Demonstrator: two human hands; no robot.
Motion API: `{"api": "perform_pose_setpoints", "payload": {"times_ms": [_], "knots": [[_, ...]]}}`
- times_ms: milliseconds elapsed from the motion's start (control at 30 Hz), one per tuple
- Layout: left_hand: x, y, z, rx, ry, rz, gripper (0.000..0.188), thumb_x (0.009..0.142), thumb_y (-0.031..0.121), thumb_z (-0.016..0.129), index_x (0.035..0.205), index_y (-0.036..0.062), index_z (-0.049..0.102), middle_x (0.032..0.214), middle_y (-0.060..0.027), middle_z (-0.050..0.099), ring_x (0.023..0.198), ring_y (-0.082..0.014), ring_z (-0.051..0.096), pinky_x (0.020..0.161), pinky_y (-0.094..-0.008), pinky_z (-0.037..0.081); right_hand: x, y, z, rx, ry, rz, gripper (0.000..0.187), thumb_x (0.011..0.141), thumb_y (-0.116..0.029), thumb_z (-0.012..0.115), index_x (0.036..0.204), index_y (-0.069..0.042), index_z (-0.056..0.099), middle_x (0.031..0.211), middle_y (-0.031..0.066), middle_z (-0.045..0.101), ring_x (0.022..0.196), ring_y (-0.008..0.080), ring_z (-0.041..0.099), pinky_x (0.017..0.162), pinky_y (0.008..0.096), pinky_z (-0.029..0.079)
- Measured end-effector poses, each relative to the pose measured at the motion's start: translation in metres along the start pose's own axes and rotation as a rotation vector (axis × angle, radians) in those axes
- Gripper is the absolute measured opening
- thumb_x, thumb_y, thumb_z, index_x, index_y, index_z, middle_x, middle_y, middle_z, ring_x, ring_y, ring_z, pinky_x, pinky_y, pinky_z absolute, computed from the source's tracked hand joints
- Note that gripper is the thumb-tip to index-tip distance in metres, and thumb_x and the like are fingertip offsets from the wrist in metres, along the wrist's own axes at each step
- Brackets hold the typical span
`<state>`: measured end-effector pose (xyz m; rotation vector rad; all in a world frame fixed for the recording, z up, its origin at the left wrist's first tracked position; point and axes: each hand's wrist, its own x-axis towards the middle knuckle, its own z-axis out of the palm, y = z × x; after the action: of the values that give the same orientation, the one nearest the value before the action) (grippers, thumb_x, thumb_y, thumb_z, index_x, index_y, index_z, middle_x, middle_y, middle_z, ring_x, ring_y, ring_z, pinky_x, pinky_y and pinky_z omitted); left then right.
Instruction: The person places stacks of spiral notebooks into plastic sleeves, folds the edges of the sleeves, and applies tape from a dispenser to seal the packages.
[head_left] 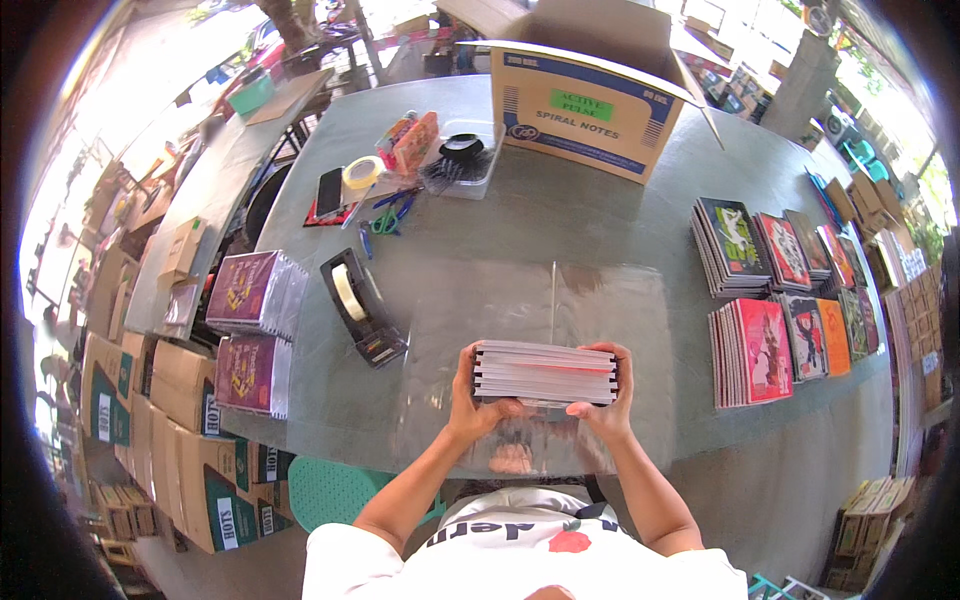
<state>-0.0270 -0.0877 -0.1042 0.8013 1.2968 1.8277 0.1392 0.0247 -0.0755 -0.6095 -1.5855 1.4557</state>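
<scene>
Between my two hands stands a stack of notebooks (545, 374), its white page edges turned up. My left hand (476, 405) is wrapped round the stack's left end, thumb along the near side. On the right end, my right hand (610, 398) grips it the same way. Beneath lies a clear plastic sheet (440, 300) spread on the grey-green table (480, 235). A black tape dispenser (362, 310) with a roll of tape sits left of the sheet. What the notebooks' covers look like is hidden.
Purple wrapped notebook stacks (250, 373) stand at the left edge. Several colourful notebook piles (763, 352) fill the right side. An open cardboard box (590, 115) is at the back. Green scissors (384, 221), a phone (328, 192) and a plastic tray (488, 182) lie far left.
</scene>
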Motion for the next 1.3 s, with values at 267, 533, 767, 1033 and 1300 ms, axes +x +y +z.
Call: {"api": "perform_pose_setpoints", "payload": {"times_ms": [267, 533, 767, 1033, 1300], "knots": [[0.009, -0.036, -0.037, 0.571, -0.303, 0.213, 0.116, 0.046, 0.036, 0.088, 0.134, 0.0007, 0.022, 0.117, -0.0155, 0.052, 0.103, -0.0249, 0.056, 0.087, -0.0359, 0.046, -0.015, 0.017, 0.007, 0.079, 0.147, 0.152, 0.106, 0.039, -0.041, 0.089, 0.120, -0.003, 0.033, 0.114, 0.0113, 0.048, 0.107, 0.0198, 0.048, 0.091, 0.0349, 0.041], [-0.002, -0.006, -0.036, 0.409, -0.274, 0.157, 0.122, 0.043, 0.031, 0.090, 0.137, -0.0003, 0.019, 0.128, -0.0185, 0.043, 0.116, -0.0298, 0.047, 0.096, -0.0388, 0.039, -0.009, -0.016, -0.023, -0.180, -0.062, -0.308, 0.114, 0.045, -0.050, 0.085, 0.133, -0.005, 0.027, 0.136, 0.0217, 0.031, 0.127, 0.0303, 0.032, 0.101, 0.0412, 0.030], [-0.013, -0.030, -0.028, 0.294, -0.219, 0.134, 0.098, 0.050, 0.017, 0.087, 0.129, 0.0020, 0.031, 0.126, -0.0139, 0.044, 0.118, -0.0237, 0.043, 0.099, -0.0353, 0.036, -0.026, 0.007, -0.006, 0.120, -0.021, -0.064, 0.104, 0.042, -0.032, 0.091, 0.126, -0.004, 0.037, 0.111, 0.0110, 0.044, 0.098, 0.0195, 0.046, 0.085, 0.0330, 0.040], [-0.012, -0.032, -0.027, 0.060, -0.149, -0.111, 0.089, 0.051, 0.009, 0.085, 0.126, 0.0033, 0.037, 0.114, -0.0088, 0.053, 0.104, -0.0197, 0.053, 0.091, -0.0329, 0.043, -0.013, 0.012, -0.008, -0.278, 0.094, -0.245, 0.096, 0.041, -0.037, 0.090, 0.114, -0.004, 0.037, 0.107, 0.0078, 0.040, 0.099, 0.0197, 0.042, 0.084, 0.0331, 0.038], [-0.010, -0.027, -0.027, 0.326, -0.216, -0.088, 0.089, 0.054, 0.008, 0.083, 0.129, 0.0024, 0.035, 0.115, -0.0102, 0.054, 0.105, -0.0194, 0.053, 0.091, -0.0327, 0.042, -0.048, 0.017, -0.006, -0.227, 0.325, -0.140, 0.092, 0.040, -0.028, 0.092, 0.111, -0.005, 0.038, 0.107, 0.0096, 0.041, 0.098, 0.0208, 0.043, 0.082, 0.0335, 0.037]]}}
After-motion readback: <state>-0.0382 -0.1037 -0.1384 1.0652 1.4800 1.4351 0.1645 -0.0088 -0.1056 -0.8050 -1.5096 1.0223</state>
